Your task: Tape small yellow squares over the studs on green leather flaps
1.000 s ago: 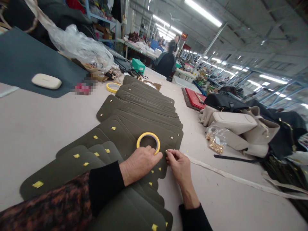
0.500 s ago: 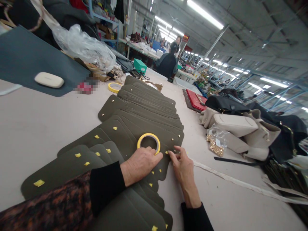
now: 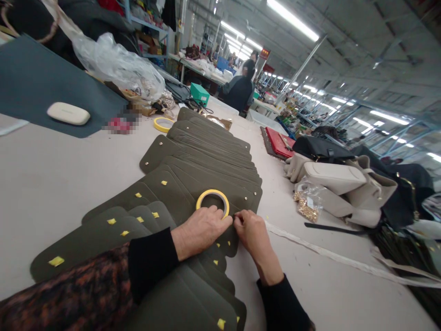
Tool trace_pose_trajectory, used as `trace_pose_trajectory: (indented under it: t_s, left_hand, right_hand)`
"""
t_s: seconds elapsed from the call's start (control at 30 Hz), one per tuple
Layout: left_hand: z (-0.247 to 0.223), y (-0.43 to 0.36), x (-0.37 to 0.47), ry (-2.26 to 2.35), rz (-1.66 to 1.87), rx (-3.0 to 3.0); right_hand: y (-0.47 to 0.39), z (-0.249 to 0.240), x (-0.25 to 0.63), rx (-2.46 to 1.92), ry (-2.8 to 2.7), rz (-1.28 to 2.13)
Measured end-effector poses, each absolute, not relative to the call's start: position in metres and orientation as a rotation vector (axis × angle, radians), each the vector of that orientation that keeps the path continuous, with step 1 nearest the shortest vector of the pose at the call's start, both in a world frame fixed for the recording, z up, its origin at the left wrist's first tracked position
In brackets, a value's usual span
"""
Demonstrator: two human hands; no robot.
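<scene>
Olive-green panels (image 3: 193, 172) with rounded corners lie overlapped in a long row on the pale table (image 3: 103, 170). Small yellow tape pieces (image 3: 111, 221) stick to several of the nearer ones, and small metal studs show on others. A roll of yellow tape (image 3: 212, 191) stands tilted over the panels, gripped at its lower side by my left hand (image 3: 200, 231). Just right of the roll, my right hand (image 3: 253, 235) is closed in a pinch at the right ends of the panels. Its fingertips hide whatever lies between them.
Another yellow tape roll (image 3: 162, 124) lies at the far end of the row. To the right are beige bags (image 3: 334, 172), a plastic bag of gold hardware (image 3: 308, 202) and a black strap (image 3: 334, 229). A white case (image 3: 68, 113) rests on dark sheet material at left.
My right hand has turned inward and left, its fingers closing from a loose spread into a pinch over the yellow tape piece there. My left hand and the roll have barely moved.
</scene>
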State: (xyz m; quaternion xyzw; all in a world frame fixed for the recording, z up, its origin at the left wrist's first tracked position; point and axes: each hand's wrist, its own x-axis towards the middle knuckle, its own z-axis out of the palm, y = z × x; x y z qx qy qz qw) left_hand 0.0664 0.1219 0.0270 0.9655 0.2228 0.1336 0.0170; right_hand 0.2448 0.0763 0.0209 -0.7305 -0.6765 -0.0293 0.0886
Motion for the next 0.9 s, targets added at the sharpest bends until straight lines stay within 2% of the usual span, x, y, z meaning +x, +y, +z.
trace_pose_trajectory:
  t_s: [0.23,0.57,0.73,0.9]
  left_hand:
    - [0.032,0.129,0.056,0.688,0.537,2.975]
    - [0.035,0.129,0.054,0.525,0.722,2.697]
    - [0.033,0.127,0.051,0.472,0.763,2.693]
    - [0.033,0.125,0.053,0.492,0.702,2.727]
  right_hand:
    - [0.054,0.035,0.227,-2.295,-2.0,0.339]
    - [0.041,0.03,0.241,-2.081,-1.714,0.55]
    - [0.028,0.029,0.244,-1.699,-1.493,0.36]
    - [0.029,0.035,0.225,-1.435,-1.778,0.118]
